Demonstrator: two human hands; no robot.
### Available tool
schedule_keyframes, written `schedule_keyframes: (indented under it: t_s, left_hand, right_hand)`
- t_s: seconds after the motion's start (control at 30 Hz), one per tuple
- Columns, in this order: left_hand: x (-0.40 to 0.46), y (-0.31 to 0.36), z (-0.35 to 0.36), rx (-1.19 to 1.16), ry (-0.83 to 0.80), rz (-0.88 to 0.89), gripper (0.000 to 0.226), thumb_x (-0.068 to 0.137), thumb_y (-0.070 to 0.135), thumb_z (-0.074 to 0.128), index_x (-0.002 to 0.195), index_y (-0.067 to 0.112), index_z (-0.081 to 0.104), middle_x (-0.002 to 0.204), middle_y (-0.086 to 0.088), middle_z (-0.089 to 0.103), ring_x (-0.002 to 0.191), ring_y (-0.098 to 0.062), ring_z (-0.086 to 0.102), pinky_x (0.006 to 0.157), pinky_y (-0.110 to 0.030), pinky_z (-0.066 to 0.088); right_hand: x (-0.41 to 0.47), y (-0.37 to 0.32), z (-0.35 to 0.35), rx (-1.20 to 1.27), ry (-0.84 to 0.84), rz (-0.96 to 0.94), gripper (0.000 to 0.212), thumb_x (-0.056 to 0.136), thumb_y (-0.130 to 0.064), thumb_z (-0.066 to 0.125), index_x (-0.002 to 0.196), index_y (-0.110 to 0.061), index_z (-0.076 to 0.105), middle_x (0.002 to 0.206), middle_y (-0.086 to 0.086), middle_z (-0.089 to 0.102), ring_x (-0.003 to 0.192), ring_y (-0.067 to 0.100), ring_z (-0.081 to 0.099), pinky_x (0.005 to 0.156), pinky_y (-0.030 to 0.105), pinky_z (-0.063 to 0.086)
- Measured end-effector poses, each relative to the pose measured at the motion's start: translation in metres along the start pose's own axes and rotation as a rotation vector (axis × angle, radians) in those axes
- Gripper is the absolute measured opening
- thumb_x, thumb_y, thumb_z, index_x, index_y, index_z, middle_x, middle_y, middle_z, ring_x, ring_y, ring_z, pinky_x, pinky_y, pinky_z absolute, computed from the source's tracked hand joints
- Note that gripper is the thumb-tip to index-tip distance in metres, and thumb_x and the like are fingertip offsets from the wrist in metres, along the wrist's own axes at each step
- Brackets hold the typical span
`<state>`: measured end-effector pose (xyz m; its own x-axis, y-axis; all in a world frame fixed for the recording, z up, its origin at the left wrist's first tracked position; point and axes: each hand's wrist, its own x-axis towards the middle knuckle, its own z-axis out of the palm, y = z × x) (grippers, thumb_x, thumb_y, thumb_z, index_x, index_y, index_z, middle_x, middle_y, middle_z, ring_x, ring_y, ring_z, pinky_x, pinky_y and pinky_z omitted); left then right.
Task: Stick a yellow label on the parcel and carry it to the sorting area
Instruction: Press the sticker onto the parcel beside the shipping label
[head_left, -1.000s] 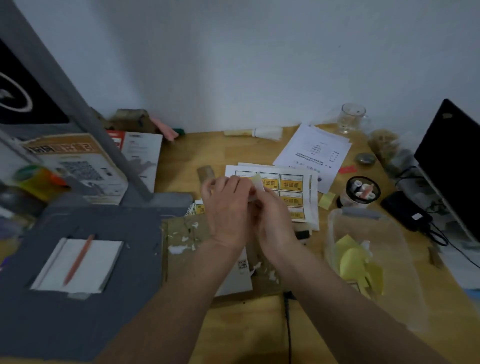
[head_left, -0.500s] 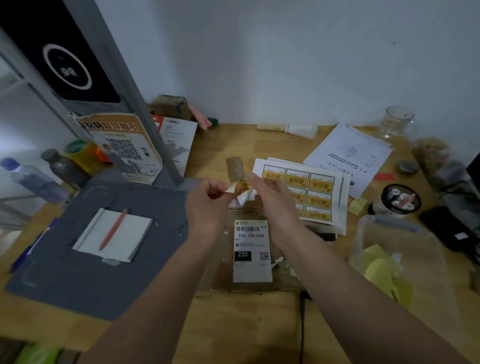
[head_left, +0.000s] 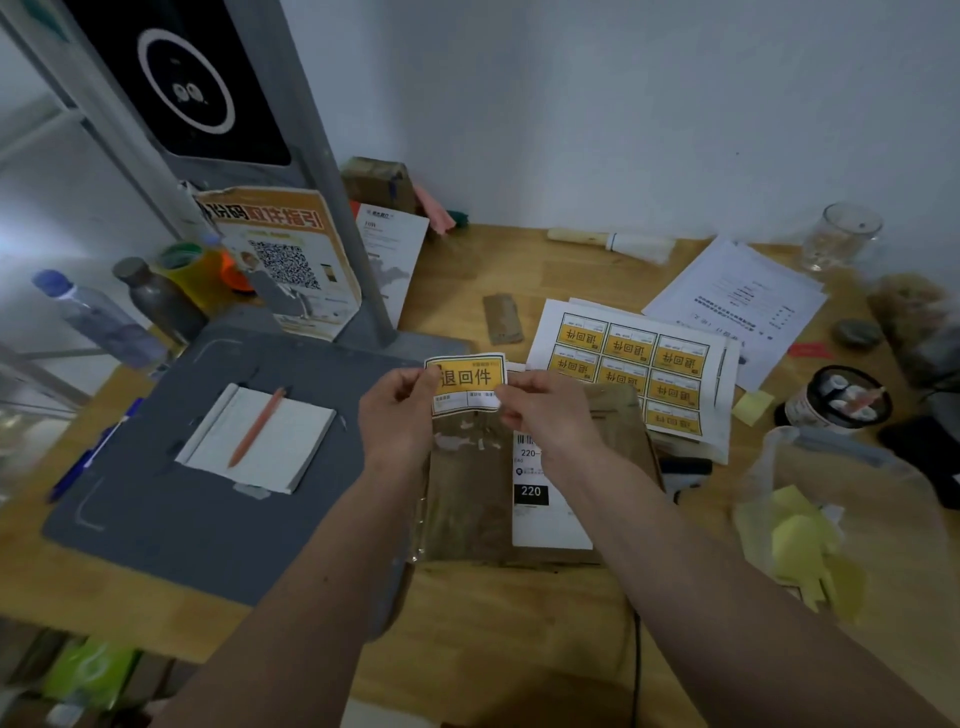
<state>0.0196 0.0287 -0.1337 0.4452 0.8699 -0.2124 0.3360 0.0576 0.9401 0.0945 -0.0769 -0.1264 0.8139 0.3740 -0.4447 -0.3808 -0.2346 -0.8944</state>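
Both hands pinch the yellow label (head_left: 466, 381) by its side edges: my left hand (head_left: 397, 415) grips the left edge between thumb and fingers, my right hand (head_left: 545, 410) grips the right edge the same way, and the label hangs stretched between them, printed face toward the camera. It sits just above the far end of the parcel (head_left: 535, 467), a flat brown package lying on the desk (head_left: 519, 623) directly under my wrists.

By my reading, I am at the sticking step: the label is free in my grip and not yet on the parcel. The next move calls for lowering it onto a bare patch of brown wrapping, to the left of the white shipping label (head_left: 545, 514) so that barcode stays readable, then pressing one edge down first and smoothing across to avoid wrinkles. Carrying has not begun.

Just beyond the parcel, to its right, lies the sheet of yellow labels (head_left: 639, 358), overlapped by the parcel's far corner. Left of the parcel a grey mat (head_left: 171, 493) carries a notepad (head_left: 260, 441) with a pen (head_left: 258, 426) on it.

I cannot see the label's back, so I cannot tell whether its backing is fully off. My right forearm covers part of the shipping label, and no sorting area is in view.
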Motion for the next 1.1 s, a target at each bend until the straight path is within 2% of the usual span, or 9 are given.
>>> schedule_keyframes:
  t_s: [0.23,0.33,0.4,0.5,0.6,0.73,0.9,1.0,1.1]
  left_hand:
    - [0.005,-0.032,-0.008,0.120,-0.055,-0.104,0.013,0.086,0.023,0.066,0.093,0.014,0.071,0.090,-0.001,0.071,0.074,-0.007,0.062,0.064,-0.019,0.047]
    - [0.005,-0.041,-0.011,0.144,-0.069,-0.162,0.030,0.080,0.026,0.073,0.106,0.015,0.062,0.096,0.003,0.063,0.078,-0.007,0.060,0.067,-0.024,0.050]
    - [0.008,-0.043,-0.013,0.150,-0.074,-0.188,0.038,0.077,0.028,0.075,0.108,0.016,0.056,0.099,0.002,0.060,0.088,-0.015,0.062,0.079,-0.034,0.054]
    - [0.011,-0.042,-0.012,0.181,-0.085,-0.154,0.035,0.078,0.028,0.075,0.103,0.017,0.053,0.094,0.004,0.059,0.091,-0.016,0.061,0.084,-0.035,0.053]
    - [0.015,-0.037,-0.008,0.215,-0.075,-0.100,0.030,0.079,0.029,0.073,0.099,0.017,0.054,0.091,0.005,0.057,0.087,-0.013,0.058,0.075,-0.027,0.046]
    - [0.019,-0.035,-0.003,0.243,-0.065,-0.076,0.027,0.080,0.030,0.073,0.094,0.019,0.053,0.089,0.006,0.057,0.085,-0.012,0.056,0.071,-0.024,0.040]
    - [0.022,-0.040,0.000,0.279,-0.045,-0.030,0.023,0.080,0.031,0.073,0.090,0.019,0.055,0.086,0.006,0.060,0.084,-0.012,0.060,0.071,-0.024,0.043]
    - [0.021,-0.040,0.002,0.357,-0.034,0.036,0.021,0.080,0.033,0.072,0.087,0.021,0.057,0.082,0.009,0.060,0.078,-0.010,0.059,0.065,-0.023,0.042]
    - [0.020,-0.042,0.002,0.432,-0.026,0.118,0.020,0.079,0.036,0.072,0.079,0.023,0.058,0.076,0.011,0.059,0.074,-0.010,0.058,0.061,-0.024,0.040]
  right_hand:
    - [-0.004,0.026,0.008,-0.174,0.044,-0.006,0.005,0.085,-0.009,0.065,0.086,-0.010,0.070,0.074,-0.003,0.060,0.068,0.009,0.053,0.061,0.021,0.043]
    - [-0.004,0.040,0.009,-0.219,0.108,0.012,0.013,0.080,-0.007,0.070,0.090,-0.011,0.063,0.080,-0.003,0.059,0.083,0.015,0.057,0.069,0.025,0.047]
    - [-0.002,0.044,0.010,-0.240,0.149,0.025,0.026,0.076,-0.008,0.074,0.091,-0.016,0.054,0.085,-0.001,0.056,0.089,0.018,0.058,0.079,0.034,0.052]
    - [0.002,0.043,0.012,-0.326,0.188,-0.035,0.034,0.076,-0.009,0.073,0.076,-0.022,0.042,0.080,0.000,0.052,0.080,0.020,0.055,0.076,0.039,0.051]
    - [0.007,0.042,0.014,-0.400,0.209,-0.105,0.036,0.079,-0.010,0.071,0.070,-0.023,0.039,0.074,-0.002,0.047,0.071,0.015,0.048,0.066,0.029,0.045]
    - [0.014,0.041,0.014,-0.450,0.213,-0.151,0.032,0.082,-0.011,0.068,0.071,-0.022,0.040,0.073,-0.004,0.047,0.067,0.011,0.046,0.056,0.020,0.035]
    - [0.017,0.044,0.017,-0.540,0.228,-0.200,0.018,0.084,-0.011,0.066,0.082,-0.014,0.048,0.075,-0.002,0.051,0.073,0.015,0.051,0.057,0.022,0.039]
    - [0.019,0.049,0.018,-0.618,0.249,-0.227,0.017,0.084,-0.012,0.065,0.081,-0.015,0.048,0.074,-0.003,0.051,0.074,0.017,0.053,0.058,0.026,0.039]
    - [0.020,0.051,0.020,-0.663,0.273,-0.251,0.018,0.084,-0.014,0.065,0.080,-0.016,0.047,0.071,-0.004,0.050,0.072,0.016,0.053,0.054,0.022,0.037]
